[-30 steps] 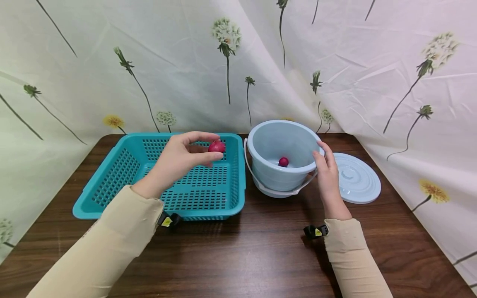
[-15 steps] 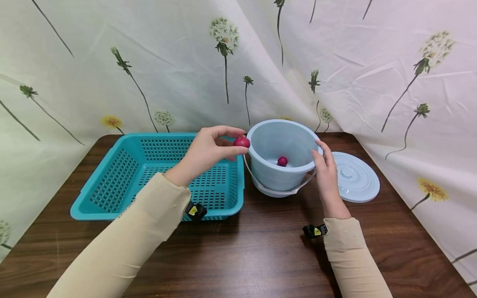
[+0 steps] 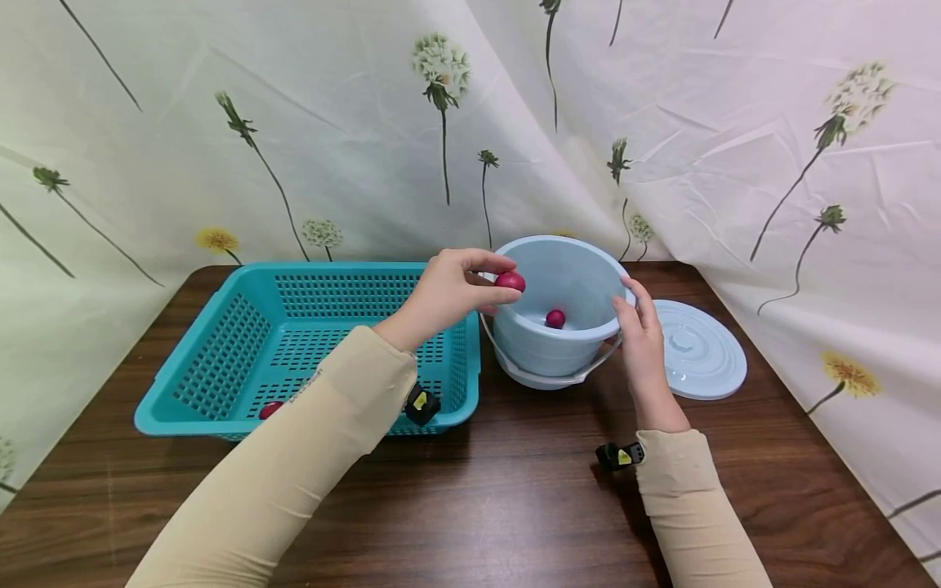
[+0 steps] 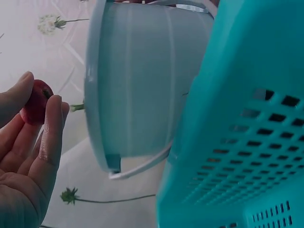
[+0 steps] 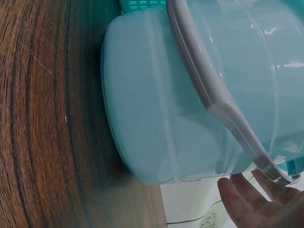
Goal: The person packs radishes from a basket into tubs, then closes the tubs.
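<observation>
Thumb and fingertips of my left hand [image 3: 460, 286] pinch a small round red radish [image 3: 510, 282] over the left part of the rim of a pale blue bucket [image 3: 547, 355]. A dark stem end shows on the radish [image 4: 36, 102] in the left wrist view. Inside the bucket lies a second radish [image 3: 555, 318]. My right hand [image 3: 641, 351] grips the bucket's right rim, thumb at the front and fingers along the outside. At the near left of a teal basket [image 3: 470, 359], another radish [image 3: 269, 410] is partly covered by my left sleeve.
The bucket's handle [image 5: 202, 90] hangs down at its front. A pale blue lid [image 3: 698, 351] lies flat on the brown wooden table [image 3: 515, 490] to the right. Behind stands a white cloth [image 3: 331, 122] printed with dandelions.
My left hand has carried its radish rightward from above the basket to the bucket's rim. The radish at the basket's near left has come into view. My right hand has stayed on the bucket.
</observation>
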`<state>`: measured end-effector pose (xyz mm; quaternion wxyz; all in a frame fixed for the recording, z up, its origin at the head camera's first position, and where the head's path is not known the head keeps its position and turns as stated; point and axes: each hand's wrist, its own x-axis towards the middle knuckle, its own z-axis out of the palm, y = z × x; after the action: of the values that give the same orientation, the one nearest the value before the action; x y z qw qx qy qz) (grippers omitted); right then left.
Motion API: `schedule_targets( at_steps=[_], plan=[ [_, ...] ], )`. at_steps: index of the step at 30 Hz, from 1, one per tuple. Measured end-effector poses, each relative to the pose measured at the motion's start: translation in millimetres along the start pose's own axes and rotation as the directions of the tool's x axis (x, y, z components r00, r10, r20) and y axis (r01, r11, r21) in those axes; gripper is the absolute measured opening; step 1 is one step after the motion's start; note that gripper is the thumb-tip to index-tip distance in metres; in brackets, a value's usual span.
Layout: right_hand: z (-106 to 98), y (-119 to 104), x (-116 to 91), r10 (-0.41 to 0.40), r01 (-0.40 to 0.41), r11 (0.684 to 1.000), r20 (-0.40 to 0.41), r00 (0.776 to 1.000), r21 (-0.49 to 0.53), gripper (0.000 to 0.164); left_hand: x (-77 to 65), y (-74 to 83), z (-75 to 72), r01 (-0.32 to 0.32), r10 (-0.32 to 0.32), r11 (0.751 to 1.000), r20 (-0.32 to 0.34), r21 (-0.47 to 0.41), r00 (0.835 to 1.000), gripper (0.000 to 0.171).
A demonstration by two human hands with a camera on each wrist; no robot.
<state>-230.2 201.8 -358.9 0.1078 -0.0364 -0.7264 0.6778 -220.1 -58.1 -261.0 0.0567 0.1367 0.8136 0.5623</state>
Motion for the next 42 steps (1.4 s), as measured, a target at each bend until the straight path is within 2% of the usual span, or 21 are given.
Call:
schedule_targets(
  at_steps=[16,22,28,33,42],
  plan=[
    [0,-1,0,-0.014,0.014,1.000,0.020,1.000,0.019,0.051,24.5,3.4,27.8,0.026,-0.027,0.999,0.025,0.019,0.999,0.043],
    [-1,0,1,-0.019,0.019,1.000,0.017,1.000,0.015,0.051,30.3,0.0,35.2,0.007,-0.008,0.991,0.009,0.131,1.000,0.045],
    [-1,0,1,-0.021,0.020,1.000,0.021,1.000,0.017,0.051,31.2,-0.1,38.2,0.002,-0.003,0.983,0.004,0.185,1.000,0.045],
    [-1,-1,1,-0.023,0.023,1.000,0.019,1.000,0.010,0.050,33.2,-1.4,38.3,0.025,-0.023,0.976,-0.015,0.216,1.000,0.045],
    [-1,0,2,-0.017,0.017,1.000,0.018,1.000,0.001,0.051,38.5,-4.3,37.4,0.049,-0.045,0.978,-0.025,0.205,0.999,0.048]
  ],
)
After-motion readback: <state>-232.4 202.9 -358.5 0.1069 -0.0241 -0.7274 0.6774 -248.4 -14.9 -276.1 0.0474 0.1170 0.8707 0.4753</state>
